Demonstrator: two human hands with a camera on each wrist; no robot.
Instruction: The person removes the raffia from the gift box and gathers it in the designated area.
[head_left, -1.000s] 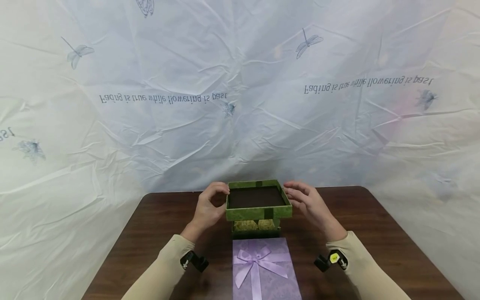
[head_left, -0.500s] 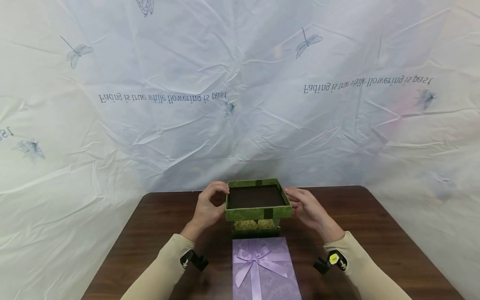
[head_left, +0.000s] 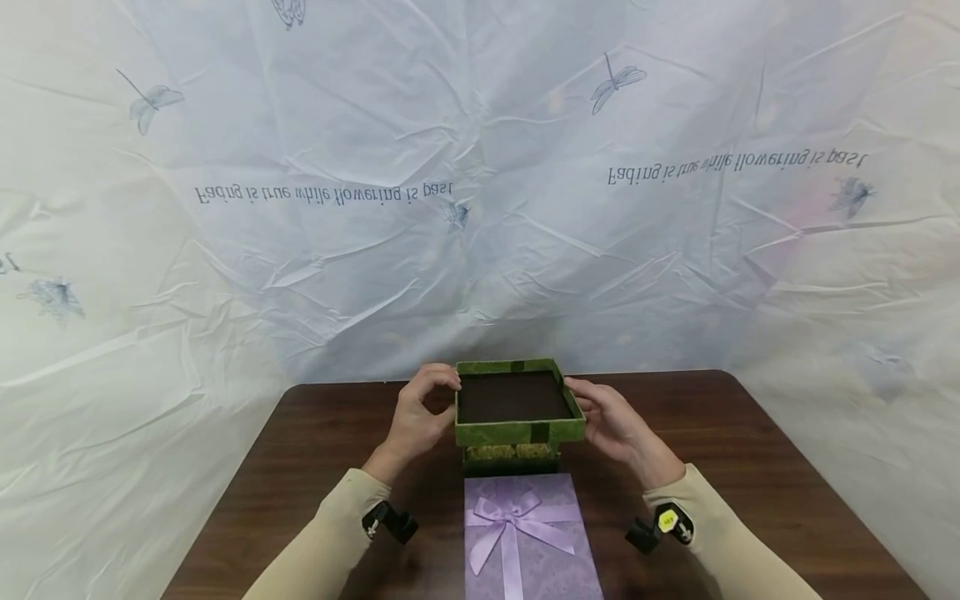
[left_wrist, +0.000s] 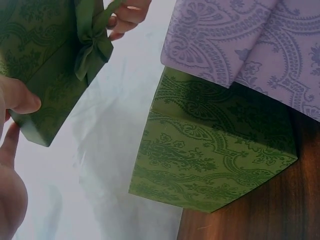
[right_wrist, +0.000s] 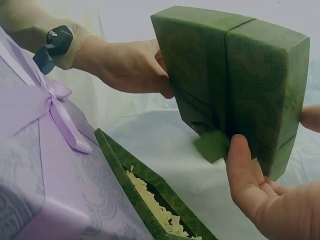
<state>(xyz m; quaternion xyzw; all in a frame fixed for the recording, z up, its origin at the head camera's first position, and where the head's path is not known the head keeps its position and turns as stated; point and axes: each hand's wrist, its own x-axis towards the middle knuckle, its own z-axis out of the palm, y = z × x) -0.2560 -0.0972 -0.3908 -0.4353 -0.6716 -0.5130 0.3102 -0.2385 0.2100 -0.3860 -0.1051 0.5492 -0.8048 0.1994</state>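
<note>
Toward the near side of the dark wood-grain worktop (head_left: 315,475) sits a lilac patterned gift box (head_left: 555,567) with a satin bow (head_left: 512,517); just beyond it, an open green patterned cardboard box (head_left: 512,466) holds pale shredded filler (right_wrist: 150,198). Above that, toward the far edge, the left hand (head_left: 415,421) and right hand (head_left: 621,427) grip opposite sides of an upturned green cardboard lid (head_left: 516,398); uneven finger pressure could tip it, or its green ribbon bow (left_wrist: 91,45) might snag below.

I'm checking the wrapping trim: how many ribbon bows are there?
2: a lilac bow on top of the purple box, and a green bow on the upturned green lid. Unseen sides might hide more.
</note>
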